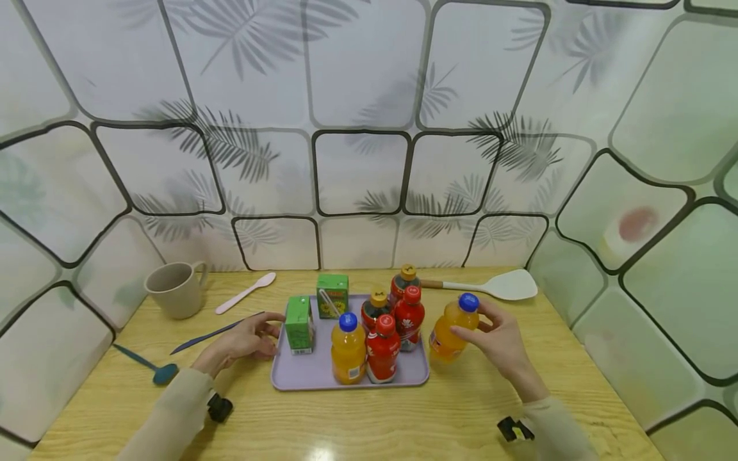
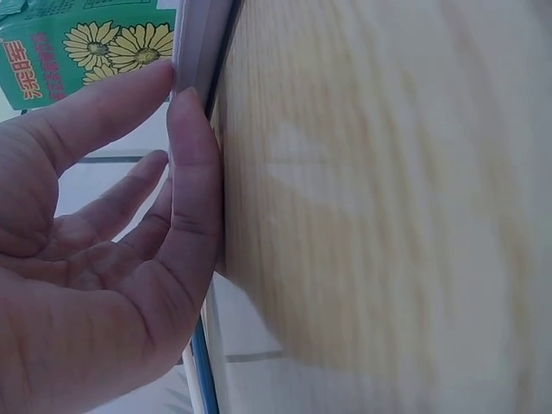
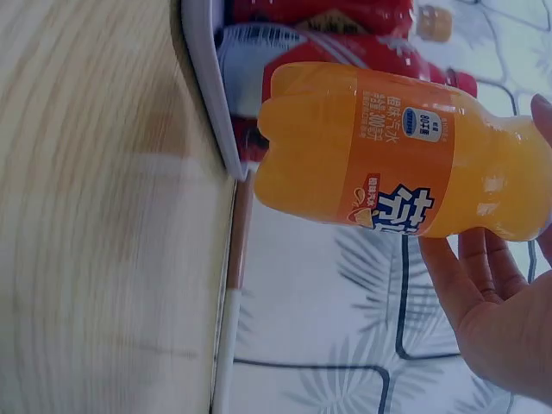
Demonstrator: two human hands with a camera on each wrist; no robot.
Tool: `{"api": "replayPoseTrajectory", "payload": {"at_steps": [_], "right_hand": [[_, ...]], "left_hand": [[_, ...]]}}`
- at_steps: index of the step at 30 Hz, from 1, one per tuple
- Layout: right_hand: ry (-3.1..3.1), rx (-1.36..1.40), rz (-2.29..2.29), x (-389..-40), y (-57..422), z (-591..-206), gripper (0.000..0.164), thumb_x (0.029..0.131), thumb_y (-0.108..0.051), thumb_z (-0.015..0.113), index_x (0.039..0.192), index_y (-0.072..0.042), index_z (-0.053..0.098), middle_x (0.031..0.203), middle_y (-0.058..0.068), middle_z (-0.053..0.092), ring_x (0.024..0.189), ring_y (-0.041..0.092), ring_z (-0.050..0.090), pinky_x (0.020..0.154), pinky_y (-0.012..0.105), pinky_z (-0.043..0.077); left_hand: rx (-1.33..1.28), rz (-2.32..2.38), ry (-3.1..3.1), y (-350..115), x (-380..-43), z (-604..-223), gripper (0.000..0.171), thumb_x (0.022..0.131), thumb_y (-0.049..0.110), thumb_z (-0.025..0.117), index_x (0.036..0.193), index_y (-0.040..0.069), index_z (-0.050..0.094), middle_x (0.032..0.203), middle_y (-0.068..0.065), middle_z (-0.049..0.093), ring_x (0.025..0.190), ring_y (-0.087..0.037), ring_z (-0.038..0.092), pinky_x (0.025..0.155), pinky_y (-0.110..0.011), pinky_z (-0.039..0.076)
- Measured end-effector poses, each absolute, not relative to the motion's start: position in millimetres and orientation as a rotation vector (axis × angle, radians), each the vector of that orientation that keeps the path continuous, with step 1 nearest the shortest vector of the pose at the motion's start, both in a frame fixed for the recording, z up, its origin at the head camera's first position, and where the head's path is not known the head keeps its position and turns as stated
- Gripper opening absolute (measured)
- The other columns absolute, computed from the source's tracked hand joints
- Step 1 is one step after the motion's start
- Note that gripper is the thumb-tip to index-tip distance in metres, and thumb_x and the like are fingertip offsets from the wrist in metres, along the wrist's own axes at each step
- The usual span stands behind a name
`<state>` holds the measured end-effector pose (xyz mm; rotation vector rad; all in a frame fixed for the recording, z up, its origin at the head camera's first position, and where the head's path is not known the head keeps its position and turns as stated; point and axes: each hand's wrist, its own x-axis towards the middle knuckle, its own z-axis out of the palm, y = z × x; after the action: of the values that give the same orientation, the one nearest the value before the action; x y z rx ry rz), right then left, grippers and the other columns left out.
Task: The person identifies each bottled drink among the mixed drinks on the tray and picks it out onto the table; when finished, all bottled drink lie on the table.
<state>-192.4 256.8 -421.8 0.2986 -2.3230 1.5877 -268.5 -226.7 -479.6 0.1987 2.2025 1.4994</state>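
Observation:
In the head view my right hand [image 1: 501, 336] holds an orange soda bottle [image 1: 452, 333] with a blue cap, gripped near its neck. The bottle leans a little and hangs above the table, just right of a lilac tray [image 1: 319, 379]. The right wrist view shows the bottle's orange label [image 3: 401, 151] and its base clear of the wood. My left hand [image 1: 248, 339] holds the tray's left rim [image 2: 197, 47] between thumb and fingertips. On the tray stand another orange soda bottle [image 1: 348, 352], red-capped bottles [image 1: 383, 352], yellow-capped dark bottles [image 1: 375, 310] and green drink cartons [image 1: 299, 326].
A beige mug [image 1: 175, 291] stands at the back left, near a pink spoon [image 1: 245, 293], a dark blue stick-like utensil [image 1: 213, 335] and a teal ladle [image 1: 161, 371]. Behind the right hand lies a white spatula [image 1: 507, 285] with a brown handle. Patterned panels [image 1: 363, 173] enclose the wooden table.

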Motion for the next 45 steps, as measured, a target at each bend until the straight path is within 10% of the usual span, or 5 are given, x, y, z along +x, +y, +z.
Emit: {"api": "replayPoseTrajectory", "payload": {"at_steps": [45], "right_hand": [[-2.183,-0.254,1.657,-228.0,355.6,-427.4,0.069,0.078,-0.019,0.082,0.138,-0.001,0.054,0.097,-0.030,0.064,0.090,-0.011,0.060,0.076,0.005,0.047]], "left_hand": [[0.203,1.490,2.225,-222.0,-264.7,-474.9,0.070,0.080,-0.006,0.070,0.142,0.002,0.041,0.108,-0.017,0.050,0.080,-0.019,0.057,0.068,-0.032,0.055]]}}
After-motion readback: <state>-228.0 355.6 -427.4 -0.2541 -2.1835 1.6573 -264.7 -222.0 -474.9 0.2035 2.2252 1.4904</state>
